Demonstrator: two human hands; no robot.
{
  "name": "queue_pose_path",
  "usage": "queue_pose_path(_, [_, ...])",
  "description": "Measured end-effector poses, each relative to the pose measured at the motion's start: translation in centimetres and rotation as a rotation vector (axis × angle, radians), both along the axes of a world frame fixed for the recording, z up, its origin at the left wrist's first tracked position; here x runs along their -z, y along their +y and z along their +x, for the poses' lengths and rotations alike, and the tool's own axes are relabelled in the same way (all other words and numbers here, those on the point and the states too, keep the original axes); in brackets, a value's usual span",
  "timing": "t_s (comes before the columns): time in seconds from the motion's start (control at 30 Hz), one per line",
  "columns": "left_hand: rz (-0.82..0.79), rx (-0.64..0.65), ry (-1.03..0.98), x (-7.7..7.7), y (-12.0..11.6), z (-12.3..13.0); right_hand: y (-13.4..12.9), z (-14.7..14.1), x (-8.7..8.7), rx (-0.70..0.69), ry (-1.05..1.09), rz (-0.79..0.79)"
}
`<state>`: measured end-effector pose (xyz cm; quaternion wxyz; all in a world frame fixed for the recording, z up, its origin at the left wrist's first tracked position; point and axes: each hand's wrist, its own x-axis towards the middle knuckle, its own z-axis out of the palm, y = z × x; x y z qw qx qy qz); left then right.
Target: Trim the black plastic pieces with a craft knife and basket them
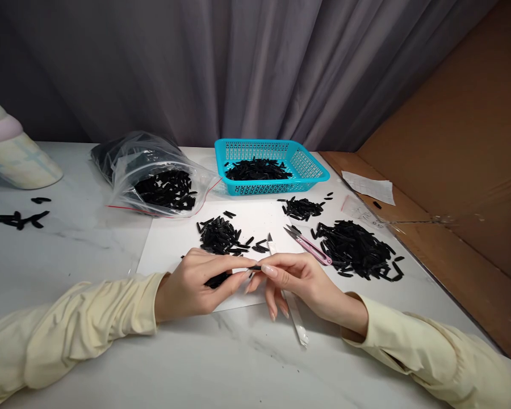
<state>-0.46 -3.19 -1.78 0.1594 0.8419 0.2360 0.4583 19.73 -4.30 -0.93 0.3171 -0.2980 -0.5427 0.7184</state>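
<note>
Between the fingertips of both hands is a small black elongated piece [255, 267], whose exact kind I cannot make out. My left hand [198, 281] pinches one end of it, and my right hand [300, 278] pinches the other, its lower fingers curled loosely. More black pieces [217, 280] show in the gap between my left thumb and fingers; whether they are held or lie on the paper I cannot tell. Partly under my right hand lies a white-handled craft knife [296, 321], blade pointing away. Pink thread snips [310, 247] rest just beyond that hand.
White paper [170, 238] covers part of the marble-patterned table. Piles of black pieces [221, 234] lie beyond my hands and at the right [355, 247]. Behind them stand a clear zip bag [123, 182] and a blue basket [276, 187], both holding more. A bottle [17, 153] stands left; cardboard [460, 113] borders the right.
</note>
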Motion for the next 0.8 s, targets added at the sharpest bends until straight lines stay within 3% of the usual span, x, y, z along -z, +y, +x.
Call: queue_pose_path(0.8, [-0.045, -0.035, 0.017, -0.02, -0.04, 0.02, 0.0, 0.17, 0.14, 0.075, -0.052, 0.012])
